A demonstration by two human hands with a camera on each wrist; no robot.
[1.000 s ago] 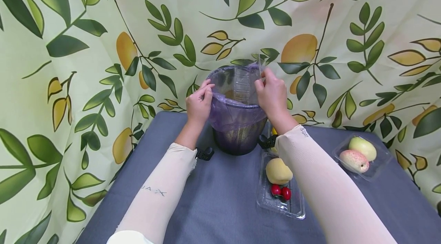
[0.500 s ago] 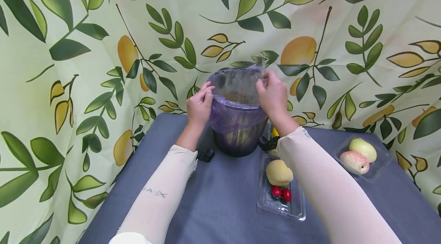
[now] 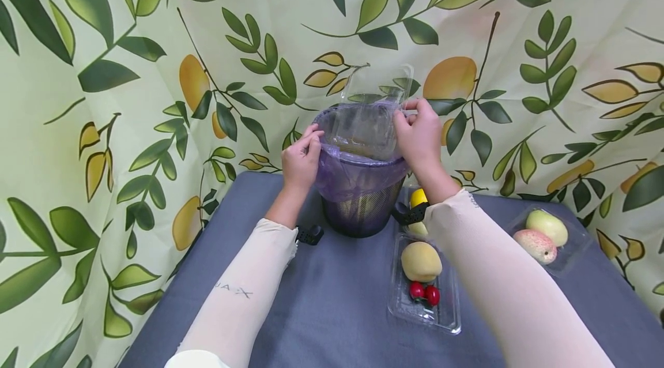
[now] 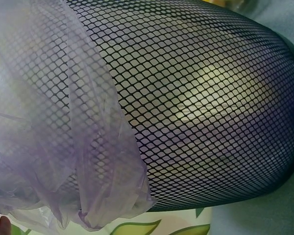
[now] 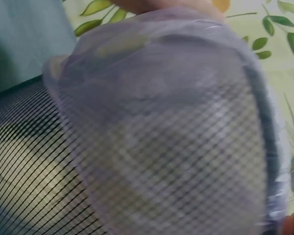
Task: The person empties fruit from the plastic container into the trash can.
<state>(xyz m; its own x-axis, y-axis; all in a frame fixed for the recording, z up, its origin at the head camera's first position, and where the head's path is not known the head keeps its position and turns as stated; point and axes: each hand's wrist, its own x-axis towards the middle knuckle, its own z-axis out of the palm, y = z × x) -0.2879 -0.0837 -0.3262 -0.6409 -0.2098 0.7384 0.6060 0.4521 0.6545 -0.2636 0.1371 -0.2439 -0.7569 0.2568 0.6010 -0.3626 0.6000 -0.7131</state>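
Observation:
A black mesh wastebasket stands upright at the back of the table, its rim covered by a thin purple plastic bag. My left hand pinches the bag at the rim's left side. On the other side, my right hand holds a clear plastic container by its right edge; it leans up over the basket's mouth, partly above the rim. In the left wrist view the purple bag drapes over the mesh basket, with something pale showing through. The right wrist view is blurred by the bag.
Right of the basket lies a clear tray with a peach and two small red fruits. A yellow fruit is behind it, partly hidden. At far right, another clear tray holds a pink fruit and a pale-green fruit.
The clear container has turned and risen, from edge-on inside the basket to leaning up above the rim. My right hand has shifted slightly right and up; my left hand stays at the rim.

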